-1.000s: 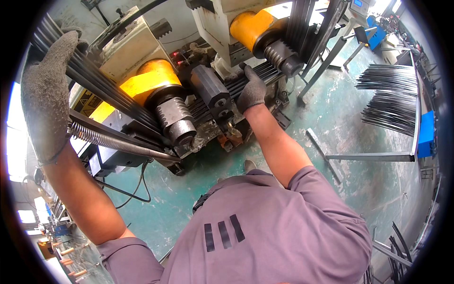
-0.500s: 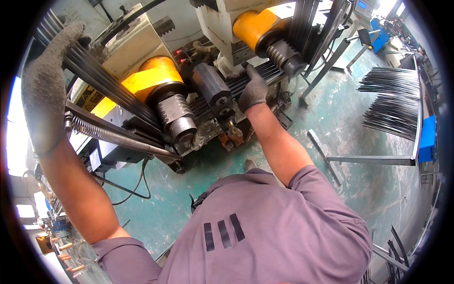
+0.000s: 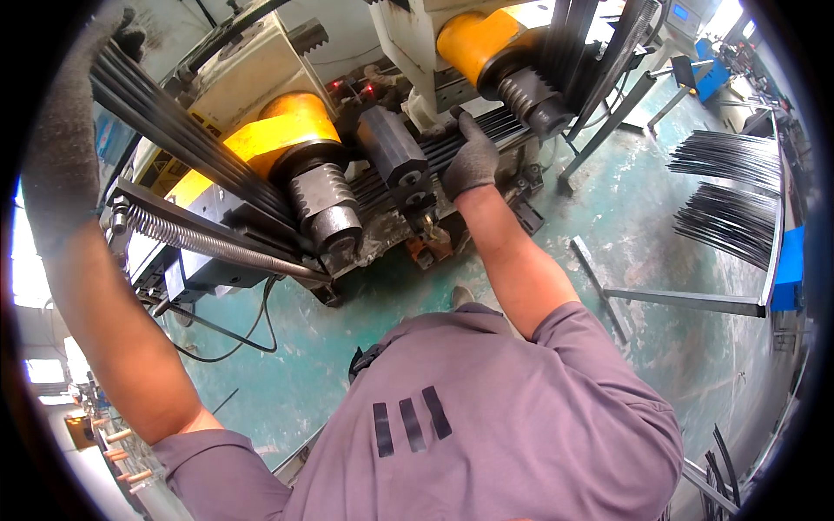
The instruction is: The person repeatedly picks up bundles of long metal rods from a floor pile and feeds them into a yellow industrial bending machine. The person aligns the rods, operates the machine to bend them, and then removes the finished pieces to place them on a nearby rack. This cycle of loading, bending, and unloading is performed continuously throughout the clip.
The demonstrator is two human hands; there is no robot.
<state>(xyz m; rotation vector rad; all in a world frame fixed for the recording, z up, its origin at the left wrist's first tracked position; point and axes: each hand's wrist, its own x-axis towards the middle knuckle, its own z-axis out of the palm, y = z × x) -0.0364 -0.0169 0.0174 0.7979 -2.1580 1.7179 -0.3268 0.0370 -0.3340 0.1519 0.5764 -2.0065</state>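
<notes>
My left hand (image 3: 65, 130), in a dark grey glove, is raised at the upper left. Its fingers curl round the upper part of a bundle of black metal rods (image 3: 187, 143), which slants down to the left bending head (image 3: 300, 126) of a machine. That head is yellow with a toothed dark metal collar. My right hand (image 3: 473, 161), gloved too, is closed round the middle stretch of the rods (image 3: 499, 126), thumb up. This stretch lies between the left head and a second yellow head (image 3: 478, 48). A black faceted block (image 3: 391, 152) sits over the rods beside my right hand.
A coil spring (image 3: 187, 234) on a bar and black cables (image 3: 269, 321) hang at the machine's left. More black rods (image 3: 730, 213) lie on a metal rack (image 3: 686, 300) at the right. Rods also rise at the far right head (image 3: 569, 61). The floor is green.
My left hand has moved up and left, toward the picture's edge, with its fingers nearer the rods' upper end. My right hand stays at the middle rods; the view has shifted slightly.
</notes>
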